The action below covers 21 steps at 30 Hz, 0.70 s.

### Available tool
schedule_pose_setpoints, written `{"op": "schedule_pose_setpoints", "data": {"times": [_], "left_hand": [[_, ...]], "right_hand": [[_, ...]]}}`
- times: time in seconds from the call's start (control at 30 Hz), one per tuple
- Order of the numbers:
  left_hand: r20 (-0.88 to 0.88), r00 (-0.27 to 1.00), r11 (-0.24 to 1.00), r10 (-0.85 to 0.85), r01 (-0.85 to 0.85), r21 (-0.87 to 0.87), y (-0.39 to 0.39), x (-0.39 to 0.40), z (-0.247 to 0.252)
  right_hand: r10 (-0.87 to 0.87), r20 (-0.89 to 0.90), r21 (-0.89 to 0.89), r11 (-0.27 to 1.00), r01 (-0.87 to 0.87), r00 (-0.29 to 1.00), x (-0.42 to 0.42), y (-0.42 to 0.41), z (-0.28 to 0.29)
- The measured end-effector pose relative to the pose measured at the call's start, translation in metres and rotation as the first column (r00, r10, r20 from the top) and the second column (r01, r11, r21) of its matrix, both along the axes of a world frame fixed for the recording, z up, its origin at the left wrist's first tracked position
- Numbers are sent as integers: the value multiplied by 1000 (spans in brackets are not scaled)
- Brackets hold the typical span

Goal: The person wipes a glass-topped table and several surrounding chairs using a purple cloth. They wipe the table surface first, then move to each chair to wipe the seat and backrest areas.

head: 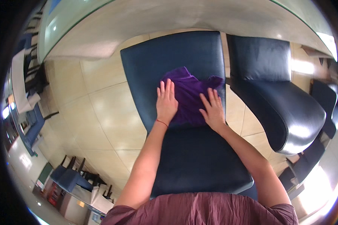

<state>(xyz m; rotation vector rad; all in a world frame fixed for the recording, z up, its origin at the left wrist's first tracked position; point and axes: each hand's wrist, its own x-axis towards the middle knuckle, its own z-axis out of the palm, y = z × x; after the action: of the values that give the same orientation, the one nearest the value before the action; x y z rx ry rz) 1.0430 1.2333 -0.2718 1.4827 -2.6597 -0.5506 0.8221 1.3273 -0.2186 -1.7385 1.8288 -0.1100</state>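
A crumpled purple cloth (187, 95) lies on the seat of a dark blue leather-look chair (174, 52) straight before me. My left hand (166, 102) rests palm down at the cloth's left edge, its fingers partly over the cloth and pointing away from me; a thin red cord circles that wrist. At the cloth's right side my right hand (214, 108) lies flat with its fingers spread. Neither hand shows a grip on the cloth. The chair's back (200, 163) stands nearest to my body, between my forearms.
A second dark chair (270, 98) stands close on the right. Beyond the seat hangs a beige tablecloth (163, 33) under a glass tabletop (56, 31). Pale tiles (101, 112) cover the floor at left, with more chairs (70, 177) and tables farther off.
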Motion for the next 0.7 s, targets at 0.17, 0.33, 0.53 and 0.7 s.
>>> {"op": "schedule_pose_setpoints", "data": {"times": [0.17, 0.33, 0.53, 0.7], "left_hand": [[30, 979, 972, 203, -198, -124, -52, 84, -6], [-133, 730, 732, 670, -622, 278, -3, 131, -28], [-28, 636, 457, 772, -523, 720, 101, 176, -26], [-107, 444, 327, 889, -456, 828, 135, 175, -20]], "right_hand": [[215, 1, -179, 961, -211, 977, 99, -87, -23], [276, 42, -255, 932, -257, 960, 172, -96, -32], [527, 203, -119, 850, -513, 826, 177, -11, -20], [632, 197, -42, 769, -638, 749, 167, 2, -12]]}}
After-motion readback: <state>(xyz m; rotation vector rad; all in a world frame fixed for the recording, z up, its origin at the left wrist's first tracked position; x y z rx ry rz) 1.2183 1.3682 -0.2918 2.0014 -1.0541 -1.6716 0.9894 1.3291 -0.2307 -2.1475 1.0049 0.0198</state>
